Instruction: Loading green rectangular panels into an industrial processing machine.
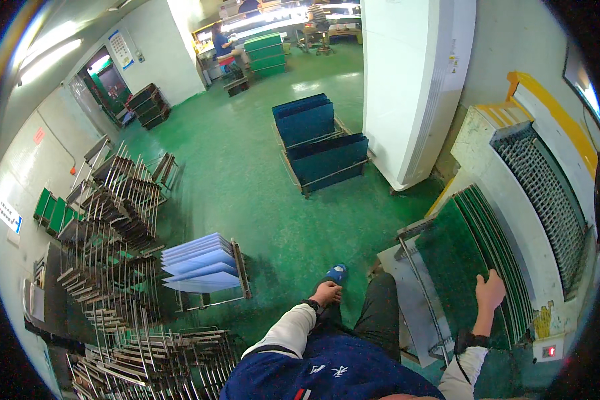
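Navy top (333, 370) nearest cam, bottom ctr. R hand (491, 291) out to the R, at the near part of the green panels (450, 260): part open, thumb apart from fingers, over the panel edges. Looks to touch them, but can't tell if it has hold of one.

Key relation: panels stand on edge in a row, stacked L-to-R, right at R hand. Broad face of the end one lies just L of & below R hand; more edges fan out to its R. Long axis approx fore-aft, from ahead of R hand back twd the top. R hand is by far the nearer.

L hand (327, 293) well L of the panels, in front of the top, fingers loosely curled; nothing seen in it, inside of grip hidden, so can't tell for sure.

Rack bar (423, 293) L of R hand, alongside panels. Roller machine (547, 200) R of & ahead of R hand. Dark blue panels (327, 163) well ahead of L hand, on floor (233, 167). Pale sheets (203, 267) L of L hand; metal racks (120, 227) farther L.
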Available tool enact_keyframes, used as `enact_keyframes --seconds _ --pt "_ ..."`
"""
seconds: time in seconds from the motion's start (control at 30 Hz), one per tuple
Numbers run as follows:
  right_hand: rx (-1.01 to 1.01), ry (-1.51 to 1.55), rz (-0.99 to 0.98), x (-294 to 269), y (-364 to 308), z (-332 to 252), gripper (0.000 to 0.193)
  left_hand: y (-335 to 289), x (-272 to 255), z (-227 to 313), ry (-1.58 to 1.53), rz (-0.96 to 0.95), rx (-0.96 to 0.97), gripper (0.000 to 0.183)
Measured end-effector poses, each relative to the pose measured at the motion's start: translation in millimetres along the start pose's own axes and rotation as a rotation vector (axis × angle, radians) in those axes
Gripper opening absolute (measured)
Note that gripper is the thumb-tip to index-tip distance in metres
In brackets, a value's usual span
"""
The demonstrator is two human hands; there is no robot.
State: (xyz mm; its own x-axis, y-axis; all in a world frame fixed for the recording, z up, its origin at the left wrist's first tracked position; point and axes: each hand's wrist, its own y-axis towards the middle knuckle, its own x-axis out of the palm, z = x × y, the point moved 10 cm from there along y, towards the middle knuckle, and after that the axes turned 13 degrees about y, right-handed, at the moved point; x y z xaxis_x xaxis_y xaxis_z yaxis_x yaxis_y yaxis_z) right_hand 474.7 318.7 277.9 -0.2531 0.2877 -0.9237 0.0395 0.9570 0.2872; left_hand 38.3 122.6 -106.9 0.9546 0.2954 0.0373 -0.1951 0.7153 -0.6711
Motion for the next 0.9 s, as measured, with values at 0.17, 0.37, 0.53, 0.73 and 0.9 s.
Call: enact_keyframes --seconds 0.17,0.37,0.53,0.73,0.9 --pt "0.128 0.004 -0.141 4 3 3 0.042 2 -1 -6 -0.007 -0.018 -0.016 0.016" --pt "0.164 0.002 -0.156 -3 3 -2 0.045 -5 3 0 -0.060 -0.038 -0.028 0.013" --pt "0.152 0.012 -0.126 -1 7 6 0.047 -12 5 7 -0.102 -0.044 -0.012 0.011" --pt "0.025 0.053 -0.072 4 11 1 0.038 -13 0 3 -0.197 -0.070 0.002 0.011" --pt "0.001 0.119 -0.119 27 7 29 0.045 -28 8 20 -0.253 -0.086 0.001 0.009"
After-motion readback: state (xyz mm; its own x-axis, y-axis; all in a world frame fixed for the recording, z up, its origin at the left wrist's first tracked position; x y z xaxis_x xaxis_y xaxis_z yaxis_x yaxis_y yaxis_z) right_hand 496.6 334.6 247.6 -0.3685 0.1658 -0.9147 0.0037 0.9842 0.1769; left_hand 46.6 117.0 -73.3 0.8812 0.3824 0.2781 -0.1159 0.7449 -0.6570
